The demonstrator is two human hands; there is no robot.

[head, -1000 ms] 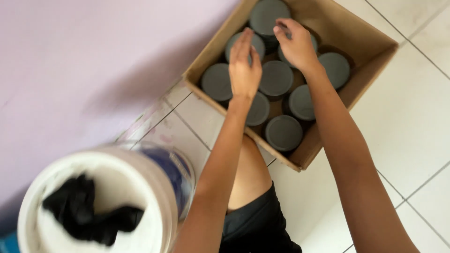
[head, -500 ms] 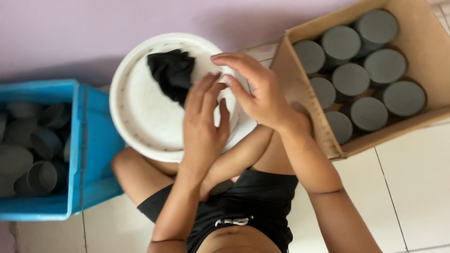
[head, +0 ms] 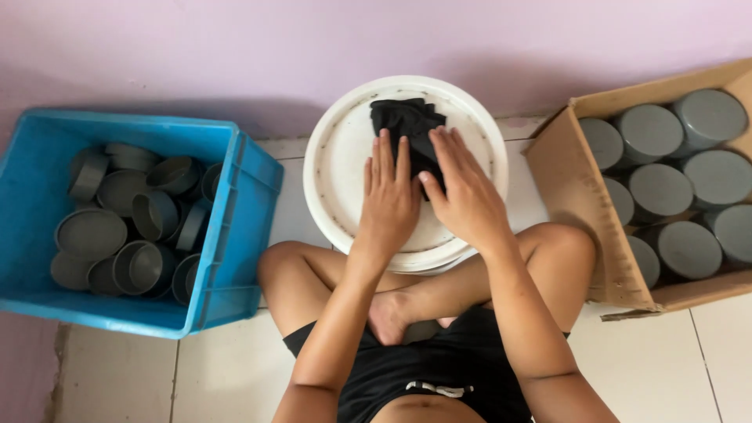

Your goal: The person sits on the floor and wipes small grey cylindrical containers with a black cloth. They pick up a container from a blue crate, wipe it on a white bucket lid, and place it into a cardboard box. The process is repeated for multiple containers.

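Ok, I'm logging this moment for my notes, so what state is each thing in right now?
left hand: flat, fingers straight, resting on the lid.
right hand: palm down, fingers on the black cloth.
black cloth: crumpled on the lid.
white bucket lid: on the bucket, shut.
blue crate: open, holds loose grey caps lying anyhow.
cardboard box: flaps open, grey caps standing in rows.
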